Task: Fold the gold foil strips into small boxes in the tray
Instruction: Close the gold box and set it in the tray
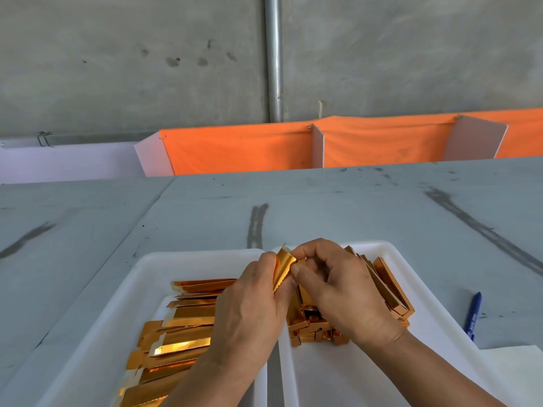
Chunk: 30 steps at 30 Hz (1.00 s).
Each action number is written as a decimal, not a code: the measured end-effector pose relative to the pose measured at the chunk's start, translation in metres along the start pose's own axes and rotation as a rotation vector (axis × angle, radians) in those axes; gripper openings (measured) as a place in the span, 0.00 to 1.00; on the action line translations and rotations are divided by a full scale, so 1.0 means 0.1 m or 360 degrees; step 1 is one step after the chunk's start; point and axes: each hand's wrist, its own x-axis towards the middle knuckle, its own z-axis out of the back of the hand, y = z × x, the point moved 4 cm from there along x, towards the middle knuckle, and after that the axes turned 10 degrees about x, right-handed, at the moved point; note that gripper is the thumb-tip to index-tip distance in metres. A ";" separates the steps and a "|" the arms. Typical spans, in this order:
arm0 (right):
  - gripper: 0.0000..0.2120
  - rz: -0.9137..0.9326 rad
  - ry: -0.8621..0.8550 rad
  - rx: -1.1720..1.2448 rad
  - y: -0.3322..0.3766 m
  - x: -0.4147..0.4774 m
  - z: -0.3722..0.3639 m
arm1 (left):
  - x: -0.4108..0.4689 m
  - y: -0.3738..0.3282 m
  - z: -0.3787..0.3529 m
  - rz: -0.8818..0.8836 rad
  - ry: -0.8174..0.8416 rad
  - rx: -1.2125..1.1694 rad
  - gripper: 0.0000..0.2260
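Both hands hold one gold foil strip (pixel 282 268) above the gap between two white trays. My left hand (pixel 252 301) grips its left side and lower end. My right hand (pixel 332 286) pinches its right edge with thumb and curled fingers. The strip is bent, its top end sticking up. The left tray (pixel 138 292) holds a pile of several flat gold strips (pixel 179 336). The right tray (pixel 417 295) holds several folded gold boxes (pixel 388 289), partly hidden behind my right hand.
A blue pen (pixel 473 315) lies on the grey table to the right of the right tray, with white paper (pixel 517 365) below it. Orange cloth bins with white dividers (pixel 317 146) line the table's far edge under a concrete wall and metal pipe.
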 end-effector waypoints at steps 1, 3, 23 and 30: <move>0.06 -0.0014 0.0010 0.0049 -0.01 0.00 0.00 | 0.00 0.01 0.00 0.0007 0.0002 -0.0012 0.20; 0.06 -0.0063 0.0056 0.0188 -0.03 0.01 -0.01 | 0.00 0.02 -0.01 0.0006 0.0007 -0.0020 0.18; 0.13 0.0039 0.0005 0.0082 0.00 0.03 0.08 | 0.00 -0.03 0.01 -0.0037 0.0085 -0.0034 0.19; 0.13 -0.0019 0.0013 0.0034 -0.01 0.05 0.04 | 0.00 -0.02 0.00 -0.0049 0.0034 0.0226 0.19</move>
